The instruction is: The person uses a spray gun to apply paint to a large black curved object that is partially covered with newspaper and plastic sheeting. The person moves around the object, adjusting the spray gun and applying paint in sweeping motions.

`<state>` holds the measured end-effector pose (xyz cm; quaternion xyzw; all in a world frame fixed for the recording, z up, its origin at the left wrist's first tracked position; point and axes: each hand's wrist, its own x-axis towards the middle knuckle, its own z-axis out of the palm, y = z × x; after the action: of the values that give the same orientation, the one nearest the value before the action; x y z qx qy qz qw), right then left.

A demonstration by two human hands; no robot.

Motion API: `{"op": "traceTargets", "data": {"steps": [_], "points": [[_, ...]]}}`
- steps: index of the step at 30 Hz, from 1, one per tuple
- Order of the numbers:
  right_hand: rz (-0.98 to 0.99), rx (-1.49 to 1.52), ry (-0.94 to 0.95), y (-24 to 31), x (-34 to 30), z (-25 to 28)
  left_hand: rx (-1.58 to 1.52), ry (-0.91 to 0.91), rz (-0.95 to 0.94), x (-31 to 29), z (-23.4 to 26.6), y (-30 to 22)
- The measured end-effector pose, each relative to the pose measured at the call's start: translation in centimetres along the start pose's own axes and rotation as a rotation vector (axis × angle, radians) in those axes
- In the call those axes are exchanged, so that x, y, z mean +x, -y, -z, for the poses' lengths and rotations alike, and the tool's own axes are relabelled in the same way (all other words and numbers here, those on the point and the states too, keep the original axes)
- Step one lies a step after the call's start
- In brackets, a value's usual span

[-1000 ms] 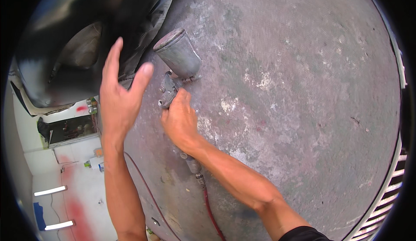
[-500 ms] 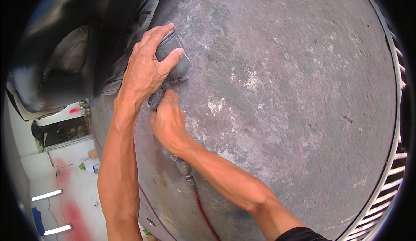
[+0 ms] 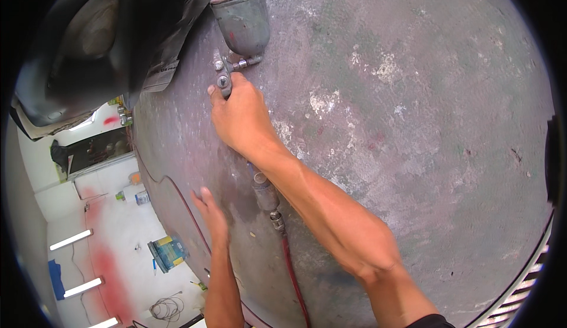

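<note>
My right hand point(image 3: 245, 118) is closed around the handle of a spray gun point(image 3: 224, 83). The gun's grey metal cup point(image 3: 243, 25), with a lid on, stands upright above the hand. Below the hand hangs a dirty cylindrical air fitting point(image 3: 266, 193), joined to a red hose point(image 3: 288, 272) that runs down to the lower edge. My left hand point(image 3: 214, 217) is off the gun, lower and to the left, slightly blurred. It holds nothing, and its fingers are stretched out.
A stained grey concrete floor point(image 3: 384, 151) fills the middle. At upper left is a glossy black panel point(image 3: 53, 100) with masking paper point(image 3: 168, 68) along its edge. Left stand a white wall point(image 3: 65, 210) with red smears and a blue-yellow bucket point(image 3: 167, 253). A slatted grate point(image 3: 520, 281) borders the right.
My left hand has let go of the cup and dropped down toward me. The spray gun in my right hand has risen in view and now shows fully.
</note>
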<state>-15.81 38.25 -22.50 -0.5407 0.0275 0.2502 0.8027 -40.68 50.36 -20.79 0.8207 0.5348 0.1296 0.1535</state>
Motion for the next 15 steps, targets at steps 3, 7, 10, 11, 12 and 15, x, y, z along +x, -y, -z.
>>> {"op": "traceTargets", "data": {"steps": [3,7,10,11,12,15], "points": [[0.009,0.099,0.057,0.7,-0.5,-0.6,0.112,0.043,-0.005,-2.6,-1.2,13.8],[0.036,0.269,0.115,2.7,-0.9,0.4,0.223,0.045,-0.056,-5.0,-2.7,8.3],[0.093,0.409,0.086,4.4,-0.7,0.8,0.22,0.015,-0.063,-4.9,-2.4,9.0],[0.121,0.427,0.053,4.8,-0.3,1.1,0.224,0.004,-0.067,-4.9,-2.3,9.1],[0.149,0.445,0.015,5.0,0.2,1.3,0.233,0.007,-0.066,-4.9,-2.3,9.0],[0.231,0.478,-0.032,4.5,2.8,1.7,0.25,0.018,-0.076,-4.9,-2.4,8.3]]}}
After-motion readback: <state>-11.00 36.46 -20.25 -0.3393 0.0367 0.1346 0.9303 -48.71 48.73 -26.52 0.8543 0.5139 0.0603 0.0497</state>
